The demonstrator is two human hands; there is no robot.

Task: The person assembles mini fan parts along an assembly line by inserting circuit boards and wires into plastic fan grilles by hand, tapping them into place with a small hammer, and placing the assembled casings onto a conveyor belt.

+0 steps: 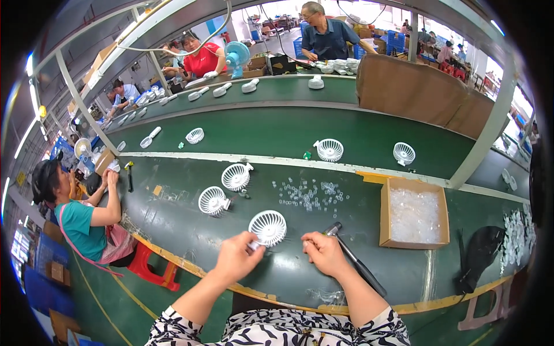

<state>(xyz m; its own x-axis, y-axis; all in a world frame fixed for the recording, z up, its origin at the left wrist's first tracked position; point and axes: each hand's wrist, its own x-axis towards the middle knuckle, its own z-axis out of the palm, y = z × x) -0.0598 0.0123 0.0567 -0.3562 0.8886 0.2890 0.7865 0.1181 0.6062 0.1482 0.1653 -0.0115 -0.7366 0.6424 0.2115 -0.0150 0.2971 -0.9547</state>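
My left hand [238, 255] is closed in a pinch on the neck of a round white fan cage [268, 228], which is tilted with its slats upward just over the green bench. My right hand [324, 252] is closed, thumb against the curled fingers; anything small between them is hidden. Right beside it lies a hammer [362, 269] with a dark handle, its head close to the knuckles. Two more white fan cages, one nearer [213, 200] and one farther [236, 176], rest on the bench beyond my left hand. Small clear plastic pieces [311, 195] lie scattered beyond my right hand.
A cardboard box [385, 225] of clear pieces stands to the right, near a black object [482, 254] and white parts [516, 236]. Fan cages ride the green conveyor [259, 131] behind a pale rail. A co-worker [86, 213] sits at the left; others work across the line.
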